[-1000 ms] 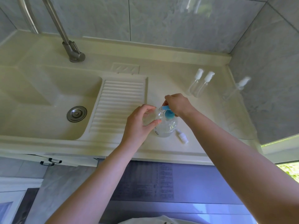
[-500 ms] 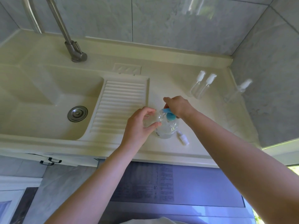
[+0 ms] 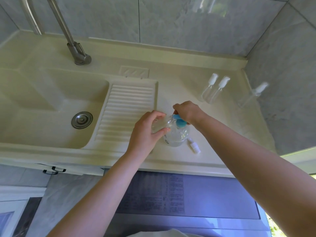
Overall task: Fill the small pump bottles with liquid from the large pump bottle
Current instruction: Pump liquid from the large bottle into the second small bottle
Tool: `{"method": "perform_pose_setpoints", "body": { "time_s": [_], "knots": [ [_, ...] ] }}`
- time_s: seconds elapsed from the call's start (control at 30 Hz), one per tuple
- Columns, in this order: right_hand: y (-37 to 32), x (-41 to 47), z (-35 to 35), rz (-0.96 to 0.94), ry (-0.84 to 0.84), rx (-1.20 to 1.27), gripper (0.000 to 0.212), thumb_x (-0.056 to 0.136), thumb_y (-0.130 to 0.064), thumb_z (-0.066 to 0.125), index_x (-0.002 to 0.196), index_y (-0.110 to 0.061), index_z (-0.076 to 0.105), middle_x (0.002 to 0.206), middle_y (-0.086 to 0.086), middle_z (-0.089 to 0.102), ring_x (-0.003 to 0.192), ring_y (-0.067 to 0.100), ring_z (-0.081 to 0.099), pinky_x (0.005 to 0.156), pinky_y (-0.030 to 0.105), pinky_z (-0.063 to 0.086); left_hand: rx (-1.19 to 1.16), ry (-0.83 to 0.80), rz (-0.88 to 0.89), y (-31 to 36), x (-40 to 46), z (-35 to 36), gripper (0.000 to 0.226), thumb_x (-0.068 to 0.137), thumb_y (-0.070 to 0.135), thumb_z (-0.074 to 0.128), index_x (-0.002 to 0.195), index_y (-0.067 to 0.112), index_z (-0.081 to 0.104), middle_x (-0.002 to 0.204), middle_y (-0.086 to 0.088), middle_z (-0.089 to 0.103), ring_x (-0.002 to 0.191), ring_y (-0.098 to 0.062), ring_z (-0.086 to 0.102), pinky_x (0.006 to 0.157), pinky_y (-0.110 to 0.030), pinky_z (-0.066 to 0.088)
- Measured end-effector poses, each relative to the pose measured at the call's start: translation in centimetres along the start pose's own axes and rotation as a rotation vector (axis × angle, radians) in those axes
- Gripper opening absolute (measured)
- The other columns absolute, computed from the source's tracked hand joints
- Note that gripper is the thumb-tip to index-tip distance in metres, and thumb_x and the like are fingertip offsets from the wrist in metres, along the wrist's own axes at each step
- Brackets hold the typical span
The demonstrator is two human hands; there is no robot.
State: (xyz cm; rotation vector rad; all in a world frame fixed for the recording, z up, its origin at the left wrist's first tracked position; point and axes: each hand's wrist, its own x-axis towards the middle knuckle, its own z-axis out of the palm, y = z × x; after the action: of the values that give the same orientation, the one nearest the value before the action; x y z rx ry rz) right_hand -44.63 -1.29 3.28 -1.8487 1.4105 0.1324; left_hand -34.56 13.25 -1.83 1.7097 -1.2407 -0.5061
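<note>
While both hands (image 3: 171, 120) grip bottles, three capped small pump bottles (image 3: 215, 88) apart.

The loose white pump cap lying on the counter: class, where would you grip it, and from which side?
Pinch the white pump cap across its narrow width, coming from above. It lies flat on the counter, just right of the large pump bottle, so its long sides are likely the easiest faces to reach.

Print shows on the large pump bottle's label (image 3: 165, 138) and a dark panel (image 3: 172, 194), none legible.
</note>
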Motion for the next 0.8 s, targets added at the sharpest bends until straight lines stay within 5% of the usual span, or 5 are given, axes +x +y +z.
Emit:
{"method": "perform_pose_setpoints", "body": {
  "time_s": [0.13,0.37,0.63,0.8],
  "knots": [
    [0.40,0.07,0.47,-0.015,0.069,0.017,0.032,0.097,-0.023,0.042,0.099,-0.003,0.067,0.107,0.014,0.067,0.087,0.032,0.056,0.076,0.035,0.044,0.017,0.009,0.022,-0.20,0.10,-0.02,0.037,0.077,0.021,0.082,0.110,0.021,0.065,0.108,0.011,0.064,0.101,0.002,0.057,0.090,-0.008,0.039],
    [0.15,-0.07,0.51,0.040,0.068,0.060,0.034,0.096,-0.031,0.042,0.069,-0.021,0.061,0.096,0.009,0.065,0.087,0.028,0.056,0.077,0.032,0.043,0.011,0.011,0.047,-0.31,0.20,-0.04,0.037,0.077,0.018,0.082,0.109,0.020,0.065,0.106,0.009,0.064,0.102,0.001,0.056,0.092,-0.008,0.038],
    [0.26,-0.36,0.85,0.041,0.086,0.086,0.033,0.095,-0.023,0.041,0.097,0.001,0.065,0.089,0.010,0.066,0.082,0.030,0.053,0.070,0.033,0.041,0.007,0.010,0.076,-0.54,0.18,0.14,0.037,0.078,0.019,0.081,0.111,0.020,0.065,0.107,0.009,0.063,0.105,-0.002,0.056,0.095,-0.013,0.040],
    [0.19,-0.44,0.53,0.034,0.058,0.070,0.034,0.098,-0.028,0.040,0.089,-0.007,0.065,0.093,0.009,0.064,0.087,0.029,0.054,0.079,0.034,0.043,-0.003,0.018,0.068,-0.58,0.07,0.23,0.038,0.079,0.020,0.080,0.113,0.021,0.065,0.110,0.008,0.063,0.106,-0.001,0.056,0.095,-0.014,0.040]
  ]
}}
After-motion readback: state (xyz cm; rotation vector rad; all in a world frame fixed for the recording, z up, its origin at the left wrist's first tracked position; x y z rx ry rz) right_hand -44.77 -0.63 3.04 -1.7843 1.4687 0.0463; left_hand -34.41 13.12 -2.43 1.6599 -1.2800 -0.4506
